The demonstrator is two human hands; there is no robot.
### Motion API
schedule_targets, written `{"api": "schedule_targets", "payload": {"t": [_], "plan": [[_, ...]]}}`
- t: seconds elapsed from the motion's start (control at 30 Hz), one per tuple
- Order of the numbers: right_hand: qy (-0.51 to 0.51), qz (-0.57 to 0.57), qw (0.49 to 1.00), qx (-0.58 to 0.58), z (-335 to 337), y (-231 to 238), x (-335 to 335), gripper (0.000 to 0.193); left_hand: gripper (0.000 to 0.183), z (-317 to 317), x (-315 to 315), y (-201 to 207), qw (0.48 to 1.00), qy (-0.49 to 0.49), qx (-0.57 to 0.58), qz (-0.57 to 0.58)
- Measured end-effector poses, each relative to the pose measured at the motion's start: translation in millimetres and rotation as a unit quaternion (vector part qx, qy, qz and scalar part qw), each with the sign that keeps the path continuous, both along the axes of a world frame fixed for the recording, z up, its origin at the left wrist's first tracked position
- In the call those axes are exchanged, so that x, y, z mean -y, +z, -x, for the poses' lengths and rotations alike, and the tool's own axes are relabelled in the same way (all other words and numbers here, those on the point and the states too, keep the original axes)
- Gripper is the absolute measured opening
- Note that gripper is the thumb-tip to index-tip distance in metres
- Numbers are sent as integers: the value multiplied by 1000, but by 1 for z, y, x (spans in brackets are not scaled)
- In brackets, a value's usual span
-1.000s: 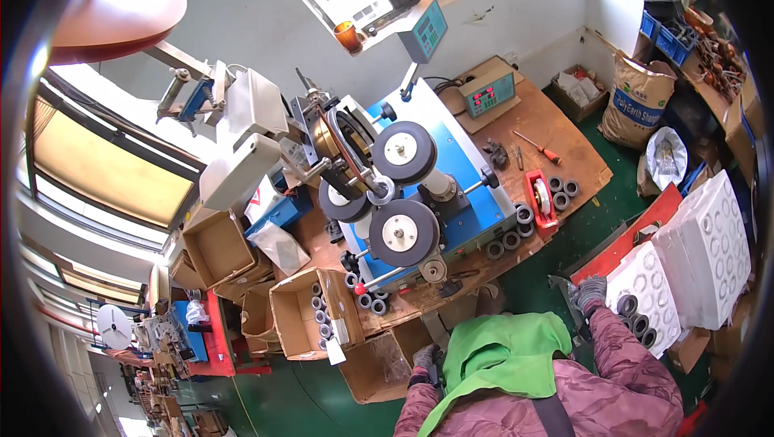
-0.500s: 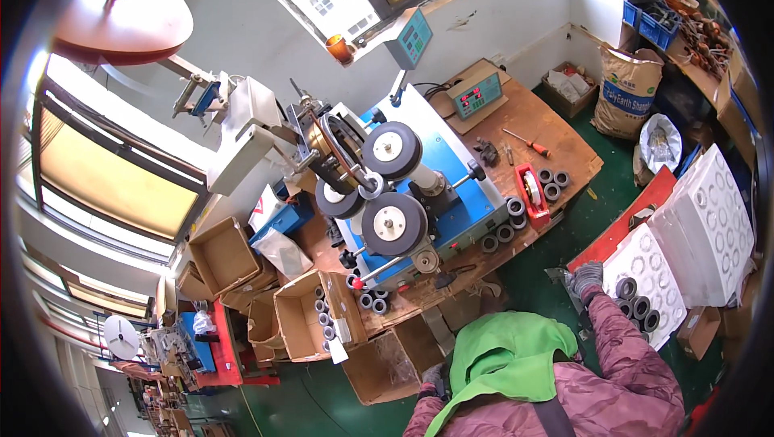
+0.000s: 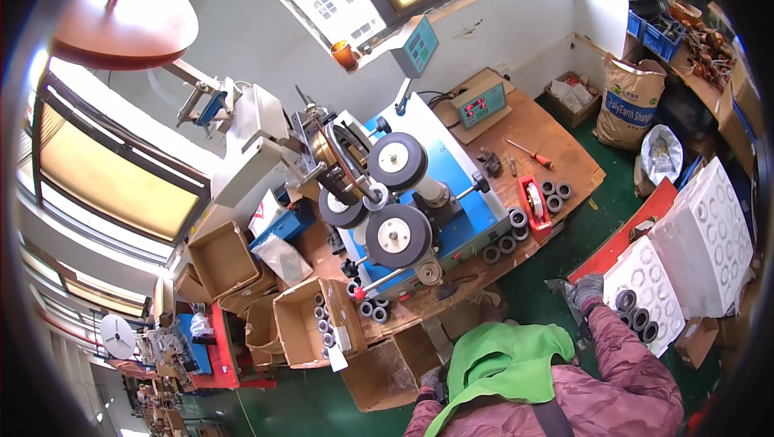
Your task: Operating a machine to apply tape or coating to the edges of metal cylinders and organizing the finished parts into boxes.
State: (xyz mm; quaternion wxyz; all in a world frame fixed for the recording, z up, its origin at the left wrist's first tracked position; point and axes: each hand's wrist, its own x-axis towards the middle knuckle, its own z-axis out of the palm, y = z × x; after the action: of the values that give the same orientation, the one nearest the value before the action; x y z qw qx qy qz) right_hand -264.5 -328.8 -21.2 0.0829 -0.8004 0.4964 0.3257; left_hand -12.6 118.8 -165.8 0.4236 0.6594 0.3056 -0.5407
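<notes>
My right hand (image 3: 587, 288), in a grey glove, is out to the right, beside a white foam tray (image 3: 657, 280) with round recesses. Several dark ring cores (image 3: 636, 314) lie on the near part of that tray, close to my right forearm. The fingers are too small and bunched for me to make out what they touch. Low in the middle, my left hand (image 3: 436, 380), also gloved, is next to an open cardboard box (image 3: 379, 380) and partly covered by my green apron (image 3: 508, 364). Its fingers are mostly hidden.
A blue winding machine (image 3: 447, 155) with black rollers (image 3: 399, 235) stands on the wooden table (image 3: 564, 139). Also there are a red tape dispenser (image 3: 534, 203), a screwdriver (image 3: 532, 153) and ring cores (image 3: 504, 243). A cardboard box (image 3: 302, 316) with more rings stands left.
The whole view has shifted slightly. Both hands stay in nearly the same places; I see nothing picked up or let go.
</notes>
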Motion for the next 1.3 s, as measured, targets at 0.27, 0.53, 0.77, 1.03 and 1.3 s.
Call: {"api": "schedule_targets", "payload": {"t": [0.27, 0.53, 0.77, 1.03, 1.3], "plan": [[10, 9, 1000, -9, 2, -17, -1, 46, 23, -31, 39, 2, 956, -229, 166, -84], [-13, -7, 1000, -16, 6, -15, -1, 46, 26, -22, 45, 18, 956, -240, 128, -110], [3, -11, 1000, 9, 6, -18, 1, 44, 26, -19, -21, -46, 906, -412, 100, 4], [-19, -10, 1000, 5, 12, -22, 1, 44, 30, 9, -14, -5, 707, -652, 271, -43], [6, 5, 1000, 24, 1, -16, 0, 45, 31, -3, -25, -60, 854, -483, 194, 19]]}}
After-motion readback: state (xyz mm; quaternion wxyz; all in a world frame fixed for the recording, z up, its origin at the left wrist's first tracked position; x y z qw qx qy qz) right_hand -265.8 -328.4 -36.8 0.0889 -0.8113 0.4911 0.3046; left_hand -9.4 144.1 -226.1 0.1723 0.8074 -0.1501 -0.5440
